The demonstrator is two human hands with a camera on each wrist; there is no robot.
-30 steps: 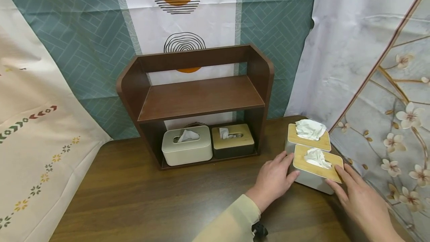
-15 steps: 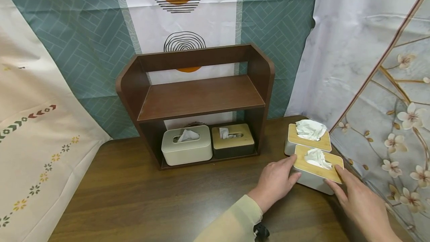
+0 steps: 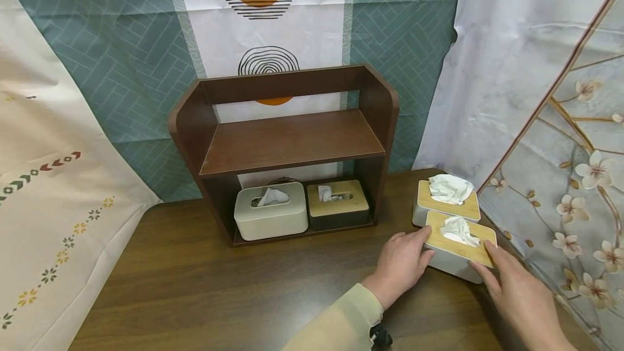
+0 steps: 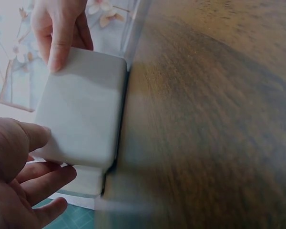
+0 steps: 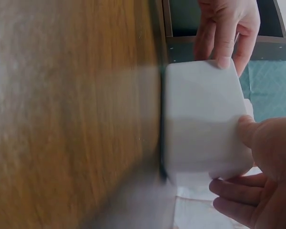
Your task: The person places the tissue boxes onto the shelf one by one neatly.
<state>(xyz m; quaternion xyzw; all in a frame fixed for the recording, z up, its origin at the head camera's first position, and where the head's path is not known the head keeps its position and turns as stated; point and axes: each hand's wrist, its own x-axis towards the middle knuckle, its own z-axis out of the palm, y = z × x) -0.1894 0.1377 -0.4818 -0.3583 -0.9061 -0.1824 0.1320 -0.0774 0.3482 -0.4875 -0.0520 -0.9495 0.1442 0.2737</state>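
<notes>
A light grey tissue box (image 3: 453, 264) with a bamboo lid and a white tissue standing out of it rests at the right of the table. My left hand (image 3: 397, 264) grips its left end, thumb on the front wall and fingers round the corner. At the other end, my right hand (image 3: 524, 297) holds the box with its thumb on the front and a finger at the lid's edge. In the left wrist view the grey front wall of the tissue box (image 4: 83, 105) lies between both hands. Directly behind stands a second bamboo-lidded tissue box (image 3: 424, 199).
A dark brown two-tier shelf (image 3: 292, 142) stands at the back centre. On its lower tier sit a cream tissue box (image 3: 273, 226) and a black tissue box (image 3: 341, 220) with a bamboo lid. A flowered curtain (image 3: 560, 177) borders the wooden table (image 3: 234, 291) on the right.
My left hand has edged slightly right, its fingers coming in closer on the box's left end. The held box has shifted only a hair; the right hand keeps its hold.
</notes>
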